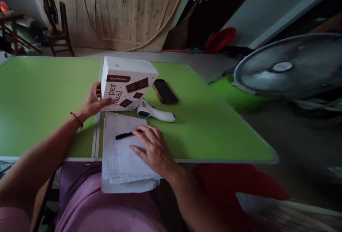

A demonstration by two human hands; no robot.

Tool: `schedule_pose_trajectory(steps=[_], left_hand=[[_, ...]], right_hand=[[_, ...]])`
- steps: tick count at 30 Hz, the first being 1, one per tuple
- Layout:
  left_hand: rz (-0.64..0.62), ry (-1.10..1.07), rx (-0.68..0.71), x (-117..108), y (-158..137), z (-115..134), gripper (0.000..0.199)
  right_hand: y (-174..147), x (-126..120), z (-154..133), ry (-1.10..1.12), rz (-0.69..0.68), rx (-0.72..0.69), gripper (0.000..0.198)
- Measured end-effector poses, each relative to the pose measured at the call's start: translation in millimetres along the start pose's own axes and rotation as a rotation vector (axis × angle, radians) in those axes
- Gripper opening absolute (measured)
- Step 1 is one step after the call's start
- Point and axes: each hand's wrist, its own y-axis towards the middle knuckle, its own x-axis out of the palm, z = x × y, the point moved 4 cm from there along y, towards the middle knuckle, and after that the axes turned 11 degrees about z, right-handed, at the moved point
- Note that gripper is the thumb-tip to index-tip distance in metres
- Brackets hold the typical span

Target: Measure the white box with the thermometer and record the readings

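Green surface (213,132), front edge overhung by papers (128,164): beyond these, your left hand (93,100) clasped the white box (124,88) by its left side; your right hand (154,148), loosely spread, touched the pen (124,135), whose long axis ran leftward.

A white, brown-printed cardboard box (128,86) seemingly stands upright beyond stacked white papers (129,164); a slim black pen (124,135) lies atop.

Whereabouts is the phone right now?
In the head view, the phone lies on the green table, right of the white box and beyond the white thermometer.
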Motion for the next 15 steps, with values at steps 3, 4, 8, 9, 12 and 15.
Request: schedule_pose_trajectory(steps=[3, 4, 8, 9, 12, 15], left_hand=[[0.009, -0.022, -0.04, -9, -10, 11, 0.075], [-0.01, -0.037, -0.045, -11, -13, 14, 0.072], [-0.229, -0.109, -0.118, -5, -21, 22, 0.07], [-0.294, -0.127, -0.148, -2, -23, 24, 0.072], [-0.425, -0.201, -0.169, 4, -24, 30, 0.07], [-0.465, -0.233, -0.15, 6, -24, 33, 0.064]], right_hand=[[-2, 0, -1, 0.007, 0.027, 0.012, 0.03], [-2, -2, 1, 0.023, 0.046, 0.008, 0.029], [7, -18, 33, 0.013, 0.157, 0.09, 0.023], [13, -22, 47, -0.053, 0.165, 0.152, 0.026], [36, -22, 87, -0.292, 0.001, 0.312, 0.03], [56, -5, 112, -0.309, -0.271, 0.33, 0.055]])
